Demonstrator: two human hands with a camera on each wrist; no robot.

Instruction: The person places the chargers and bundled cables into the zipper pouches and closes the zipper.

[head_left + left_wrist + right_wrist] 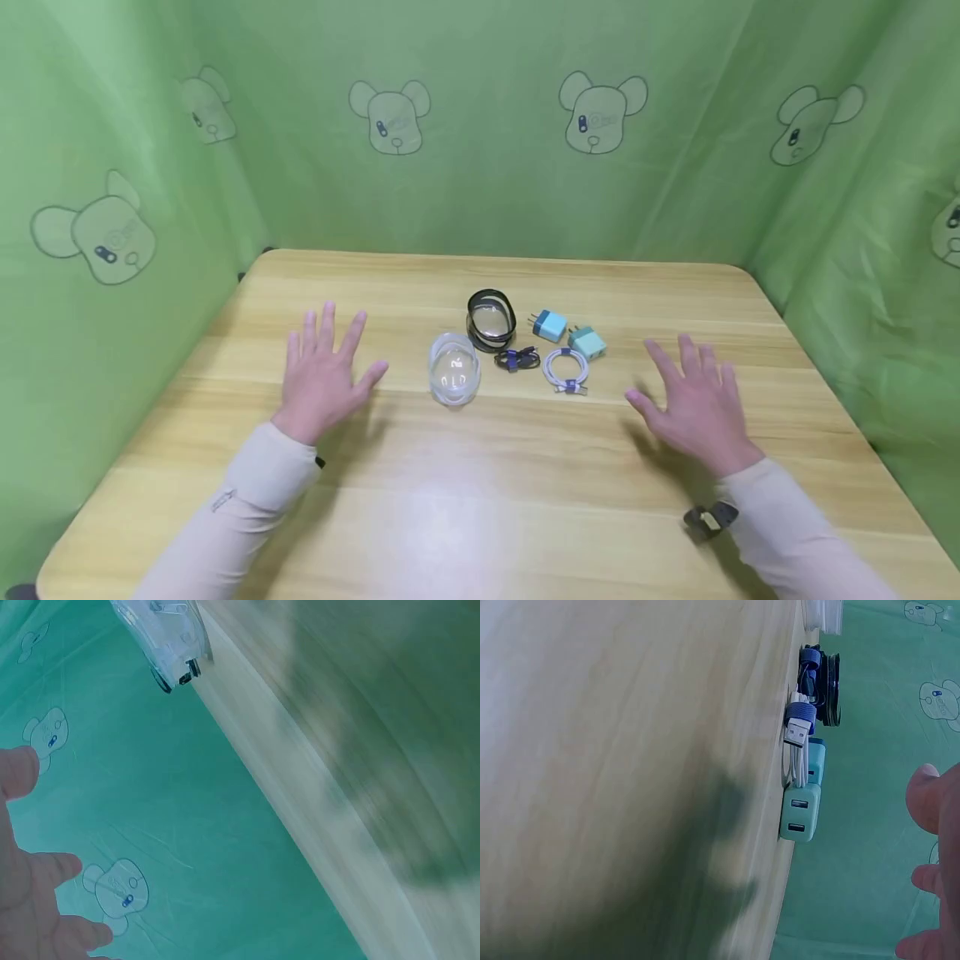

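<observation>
My left hand hovers over the left side of the table with its fingers spread, holding nothing. To its right lies a clear rounded plastic piece with a white rim. A similar clear piece with a black rim sits just behind. Beside them are a coiled black cable and a coiled white cable, each bound with a blue strap. A blue charger plug and a pale green charger plug lie behind the white cable. My right hand, fingers spread and nothing in it, hovers right of them.
The wooden table has rounded corners at its far side. Green curtains with printed bear heads hang behind it and on both sides. A dark strapped device is on the right wrist.
</observation>
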